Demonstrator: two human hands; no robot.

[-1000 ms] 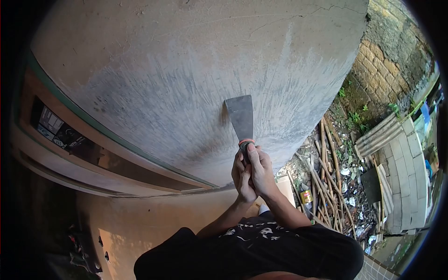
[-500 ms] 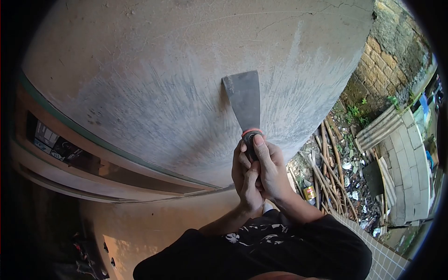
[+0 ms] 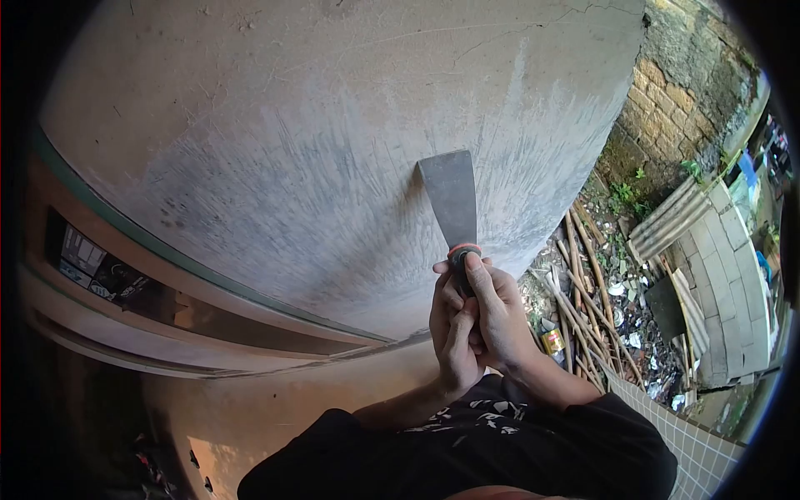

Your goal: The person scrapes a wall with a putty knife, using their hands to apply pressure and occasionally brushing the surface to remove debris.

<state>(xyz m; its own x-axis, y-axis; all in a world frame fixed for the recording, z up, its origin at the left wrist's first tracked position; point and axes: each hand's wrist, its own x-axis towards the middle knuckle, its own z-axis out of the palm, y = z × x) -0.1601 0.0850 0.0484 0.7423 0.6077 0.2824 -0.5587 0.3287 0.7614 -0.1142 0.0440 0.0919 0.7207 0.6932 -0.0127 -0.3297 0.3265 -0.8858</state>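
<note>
A paint scraper [image 3: 452, 198] with a wide grey blade and a dark handle ringed in red points up at the wall [image 3: 333, 192]. The blade's broad edge is at the wall surface, its shadow falling to the left. My right hand [image 3: 502, 321] is wrapped round the handle, thumb lying along it. Close against it, my left hand [image 3: 456, 337] also closes on the lower handle, its fingers partly hidden. Pale, streaky scrape marks cover the wall around the blade, while the upper part is smoother and browner, with a thin crack.
A window frame [image 3: 208, 271] with a green edge runs along the left. To the right lie bamboo poles [image 3: 583, 296], a yellow can [image 3: 552, 341], scattered rubbish, a corrugated sheet [image 3: 672, 225] and a grey block wall [image 3: 725, 283]. White tiles [image 3: 679, 433] show at lower right.
The scraper and both hands have moved down and slightly right, with the blade sliding lower on the wall. Both hands keep their hold, and the view has shifted slightly.
</note>
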